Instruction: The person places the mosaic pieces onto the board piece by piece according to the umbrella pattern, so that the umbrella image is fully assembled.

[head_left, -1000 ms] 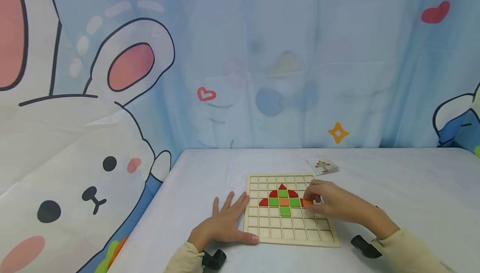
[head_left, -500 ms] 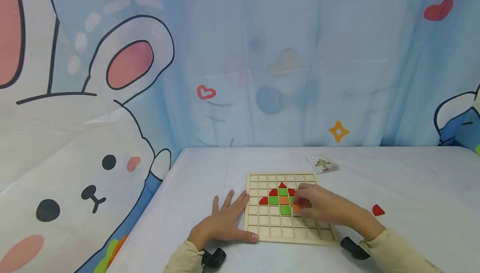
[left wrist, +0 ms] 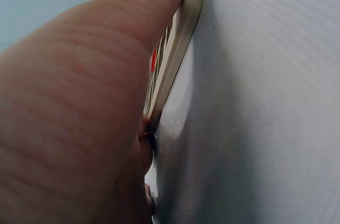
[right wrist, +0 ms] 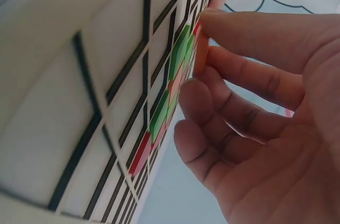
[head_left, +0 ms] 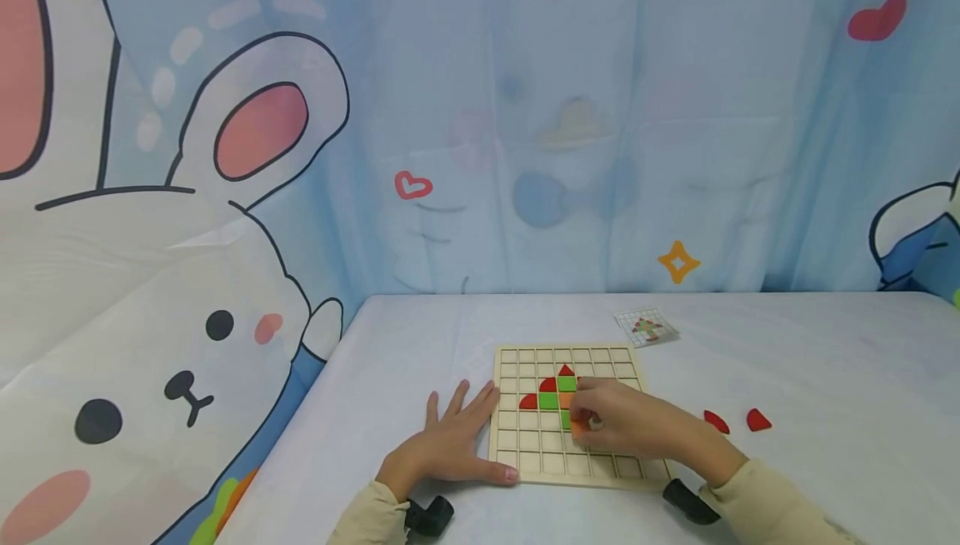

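A wooden grid board [head_left: 540,463] lies on the white table, with red, green and orange pieces forming a pattern in its cells. My right hand [head_left: 633,420] is over the middle of the board. Between thumb and fingertips it pinches an orange square tile [right wrist: 201,54], held on edge close to the board in the right wrist view. Part of the pattern, including its right side, is hidden behind this hand in the head view. My left hand [head_left: 450,447] rests with spread fingers along the board's left edge, its thumb at the front left corner.
Two loose red pieces, a slim one [head_left: 716,422] and a wider one [head_left: 758,419], lie right of the board. Behind it lies a small printed pattern card [head_left: 647,327]. A blue cartoon curtain [head_left: 570,45] hangs behind the table.
My right hand has carried the orange tile left and toward the front across the board, uncovering the two red pieces on the table. The left hand has stayed in place.
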